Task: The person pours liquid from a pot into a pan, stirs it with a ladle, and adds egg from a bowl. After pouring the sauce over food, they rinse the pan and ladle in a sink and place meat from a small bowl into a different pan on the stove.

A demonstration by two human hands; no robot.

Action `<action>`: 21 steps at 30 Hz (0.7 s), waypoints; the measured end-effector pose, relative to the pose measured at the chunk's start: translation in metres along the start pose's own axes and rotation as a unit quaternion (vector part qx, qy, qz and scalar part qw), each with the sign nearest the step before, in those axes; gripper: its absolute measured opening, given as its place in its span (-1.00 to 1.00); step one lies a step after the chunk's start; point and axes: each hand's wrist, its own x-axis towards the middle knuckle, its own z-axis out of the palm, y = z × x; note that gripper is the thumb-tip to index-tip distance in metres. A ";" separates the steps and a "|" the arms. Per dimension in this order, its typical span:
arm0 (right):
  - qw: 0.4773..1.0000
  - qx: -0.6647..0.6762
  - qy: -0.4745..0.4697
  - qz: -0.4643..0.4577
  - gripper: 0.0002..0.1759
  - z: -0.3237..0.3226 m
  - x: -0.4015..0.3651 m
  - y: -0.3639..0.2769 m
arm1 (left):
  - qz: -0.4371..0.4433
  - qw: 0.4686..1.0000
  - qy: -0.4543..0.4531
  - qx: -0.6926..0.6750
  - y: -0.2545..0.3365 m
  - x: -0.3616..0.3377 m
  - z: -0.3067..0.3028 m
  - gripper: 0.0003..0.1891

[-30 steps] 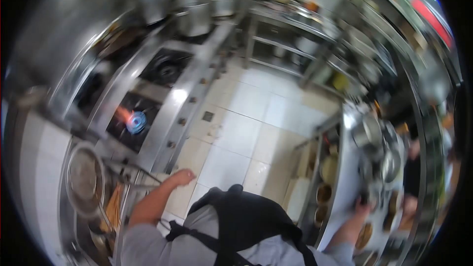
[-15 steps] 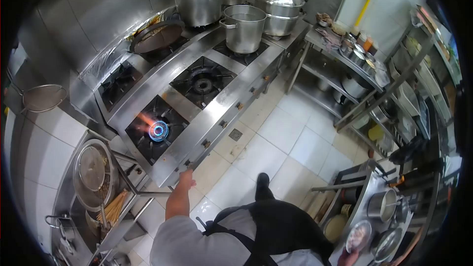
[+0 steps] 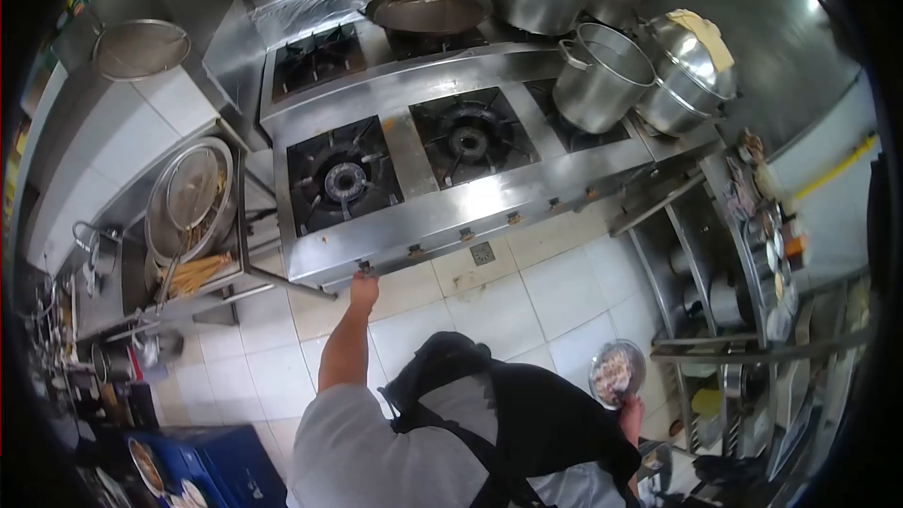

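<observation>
My left hand [image 3: 363, 290] reaches forward to the stove's front panel, its fingers closed on the leftmost burner knob [image 3: 366, 267]. Above that knob, the front left burner [image 3: 345, 182] shows no flame. Off to my right side, my right hand [image 3: 631, 414] grips the edge of a metal bowl [image 3: 640, 369]. Pale pinkish pieces of food [image 3: 613, 374], perhaps raw meat, lie in the bowl. The fingers under the bowl are partly hidden.
A wok [image 3: 428, 11] sits on the back row of the stove [image 3: 484, 196]. Tall pots [image 3: 602, 85] and a lidded steamer [image 3: 691, 66] stand at its right. At left are a basin with a strainer [image 3: 193, 193] and a blue cabinet [image 3: 221, 466]. Shelving [image 3: 715, 357] lines the right.
The front left burner's flame has gone out. My view has turned left. My right hand has brought the bowl away from the side counter, while my left hand stays at the stove front.
</observation>
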 end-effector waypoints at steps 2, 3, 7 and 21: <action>0.997 -0.022 -0.059 -0.042 -0.74 0.012 0.038 0.000 | -0.082 0.993 -0.071 0.051 -0.021 0.006 0.010 -0.78; 0.993 -0.032 -0.089 -0.071 -0.73 0.026 0.048 -0.009 | 0.163 0.899 -0.231 0.334 -0.012 -0.005 -0.002 -0.76; 0.984 0.082 -0.148 0.051 -0.65 0.097 0.085 -0.043 | 0.126 0.823 -0.453 0.319 0.011 -0.055 0.014 -0.72; 0.924 -0.114 -0.352 0.100 -0.65 0.336 0.154 -0.053 | 0.079 0.897 -0.426 0.086 0.132 -0.044 -0.011 -0.66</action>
